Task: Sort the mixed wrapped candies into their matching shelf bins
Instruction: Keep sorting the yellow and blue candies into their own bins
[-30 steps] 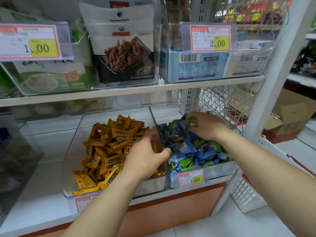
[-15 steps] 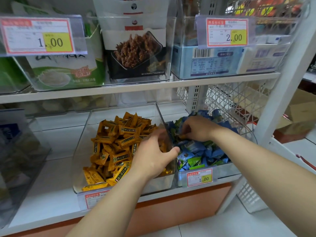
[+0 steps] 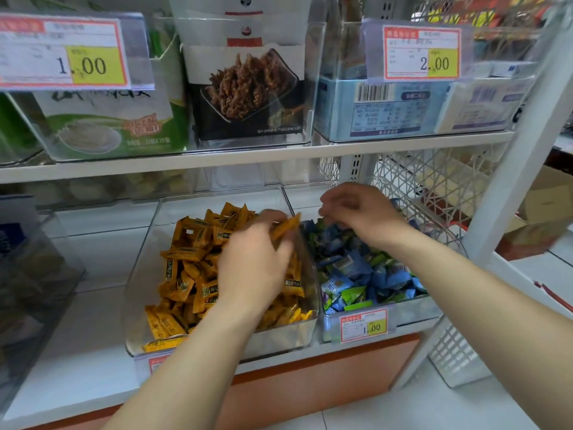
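Where crinkly foil heaps, left hand (image 3: 254,265) pinching flat orange candy (image 3: 286,225).

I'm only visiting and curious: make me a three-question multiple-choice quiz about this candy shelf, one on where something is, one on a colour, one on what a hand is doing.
1. Where is the bin of blue and green candies?
A. Right of the orange candies
B. Left of them
C. On the upper shelf

2. What colour are the candies under the left hand?
A. Red
B. Orange
C. White

3. What does the left hand hold?
A. Nothing
B. A price tag
C. An orange candy

Answers: A, its bin sits right of the orange one; B, orange wrappers fill it; C, one wrapper sticks out of the fingers.
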Available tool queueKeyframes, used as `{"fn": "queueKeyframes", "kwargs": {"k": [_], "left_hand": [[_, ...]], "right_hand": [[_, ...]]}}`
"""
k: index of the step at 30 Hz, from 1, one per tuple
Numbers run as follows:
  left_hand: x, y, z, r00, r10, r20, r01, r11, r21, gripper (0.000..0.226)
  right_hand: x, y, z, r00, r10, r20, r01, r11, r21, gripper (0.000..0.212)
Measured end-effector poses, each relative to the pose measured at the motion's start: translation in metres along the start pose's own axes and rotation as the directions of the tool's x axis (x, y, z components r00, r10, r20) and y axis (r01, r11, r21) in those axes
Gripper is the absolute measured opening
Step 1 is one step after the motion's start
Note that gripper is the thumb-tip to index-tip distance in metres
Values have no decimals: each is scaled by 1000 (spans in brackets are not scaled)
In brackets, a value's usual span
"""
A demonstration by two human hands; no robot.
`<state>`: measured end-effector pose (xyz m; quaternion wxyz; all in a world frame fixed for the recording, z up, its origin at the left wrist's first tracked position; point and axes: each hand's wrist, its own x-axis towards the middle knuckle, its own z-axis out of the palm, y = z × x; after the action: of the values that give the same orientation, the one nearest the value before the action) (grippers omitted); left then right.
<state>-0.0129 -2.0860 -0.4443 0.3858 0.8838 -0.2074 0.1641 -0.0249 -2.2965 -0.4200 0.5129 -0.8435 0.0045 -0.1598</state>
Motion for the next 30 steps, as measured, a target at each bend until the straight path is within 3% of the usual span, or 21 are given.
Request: {"fn": "queueKeyframes", "kwargs": {"k": [2,5,9,11,17,21,23,27,30], "left_hand": [[4,-12,-9,999,-44,-30,49,979,199,41],[0,-4,-11,999,-3,-45,10,990,143,45],[-17,8,14,978,-7,208,-22,991,136,60],[-22,4,25,952,-35,303,-6,991,132,62],[-23,-6,31,958,21,286,-31,999,31,52],[-24,-9,32,963,23,270,-34,999,33,61],[-23,-9,33,965,26,262,-37,999,38,66],[-23,-9,32,964,23,266,-32,999,31,67],[-23,-8,32,962,26,272,-35,999,30,68]], "right_hand": [[19,17,-2,999,-11,-38,1,965,-263,6],[48,41,1,999,5,36,13,884,-467,18],[83,55,18,946,142,292,107,712,-694,56],[94,63,25,905,238,352,135,624,-769,69],[108,80,26,878,299,373,202,475,-857,82],[97,92,22,845,339,414,180,549,-816,47],[95,94,25,840,360,406,153,561,-813,53],[87,95,30,869,363,336,143,465,-874,69],[85,95,28,851,386,356,145,479,-866,73]]}}
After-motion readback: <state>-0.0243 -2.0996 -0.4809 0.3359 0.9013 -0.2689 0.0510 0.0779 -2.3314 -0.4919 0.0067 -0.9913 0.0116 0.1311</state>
